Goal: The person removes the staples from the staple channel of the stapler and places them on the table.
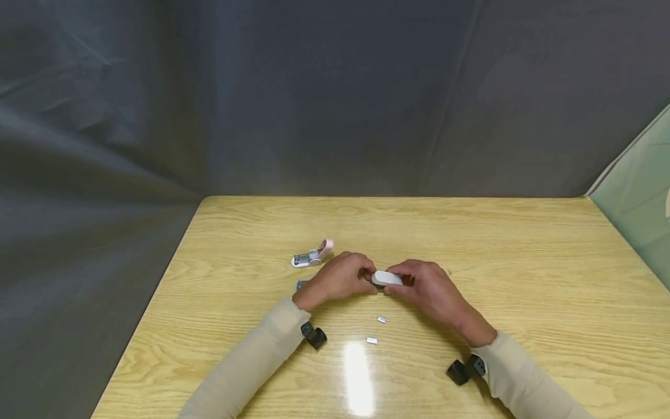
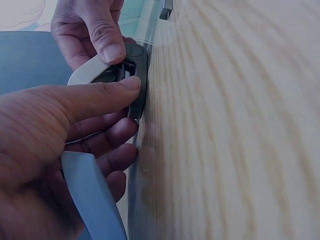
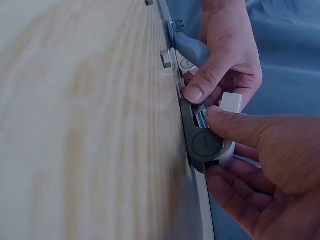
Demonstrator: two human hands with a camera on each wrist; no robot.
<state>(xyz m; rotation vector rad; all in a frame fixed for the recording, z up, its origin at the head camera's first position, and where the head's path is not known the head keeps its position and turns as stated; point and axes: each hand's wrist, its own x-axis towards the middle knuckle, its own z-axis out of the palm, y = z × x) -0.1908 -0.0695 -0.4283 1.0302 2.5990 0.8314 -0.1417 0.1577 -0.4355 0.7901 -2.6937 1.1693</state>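
A small stapler (image 1: 387,278) with a white lid and dark grey base is held between both hands, low over the table. Its lid is swung up from the base (image 3: 206,143), and a strip of metal staples (image 3: 201,119) shows in the opening. My left hand (image 1: 340,276) pinches one end, thumb across the base's edge. At the hinge end, my right hand (image 1: 431,288) grips the stapler between thumb and fingers. Beside my left wrist lies a blue stapler (image 1: 300,284), mostly hidden in the head view. Beyond it rests an opened pink-and-white stapler (image 1: 313,258).
Two short silver staple strips (image 1: 381,319) (image 1: 371,340) lie on the wooden table (image 1: 251,233) in front of the hands. Dark sheeting (image 1: 335,105) rises behind the table and on its left. A pale green panel (image 1: 644,186) stands at the right edge.
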